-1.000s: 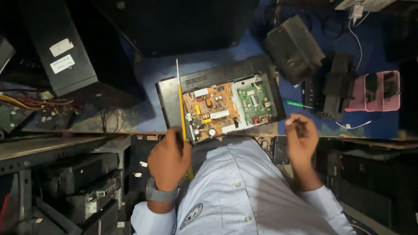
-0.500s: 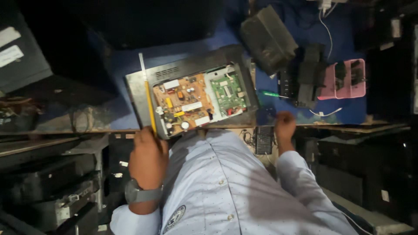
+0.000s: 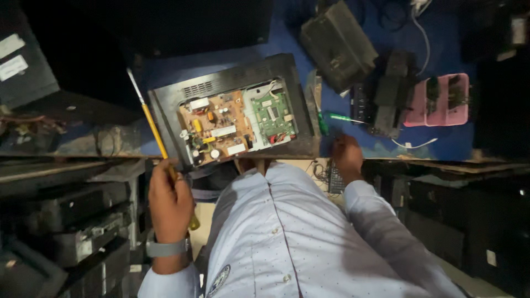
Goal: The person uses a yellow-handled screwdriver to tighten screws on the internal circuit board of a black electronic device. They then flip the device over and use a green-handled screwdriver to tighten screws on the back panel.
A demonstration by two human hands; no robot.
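Yellow-handled, the long thin brush [image 3: 156, 138] is gripped in the left hand [image 3: 170, 198] at the table's [image 3: 287, 38] near edge; light and stiff, best held low on its handle. Beside it lies the opened black casing [image 3: 232, 83], its circuit boards [image 3: 221, 129] bare and fragile. The right hand [image 3: 346, 157] rests curled, holding nothing visible. White rectangular labels [image 3: 12, 58] mark a dark unit at far left.
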